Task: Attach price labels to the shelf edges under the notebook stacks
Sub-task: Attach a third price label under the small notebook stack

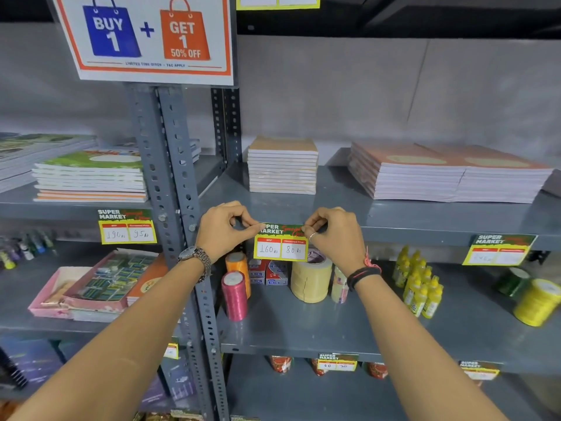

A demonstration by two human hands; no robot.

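Both hands pinch one label (280, 242) against the shelf edge (409, 230). Left hand (223, 227) grips its top-left corner, right hand (334, 230) its top-right, fingers closed on it. Label sits just below the brown notebook stack (283, 165), reads 160 / 80. Another label (127, 226) hangs left, one more (499, 249) right.

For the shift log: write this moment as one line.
step: pressing green-yellow paper price label onto grey metal shelf edge | left hand: pinching left corner | right hand: pinching right corner | above: tan notebook stack

Matt grey painted metal shelf edge (425, 230); glossy printed paper price label (280, 247)
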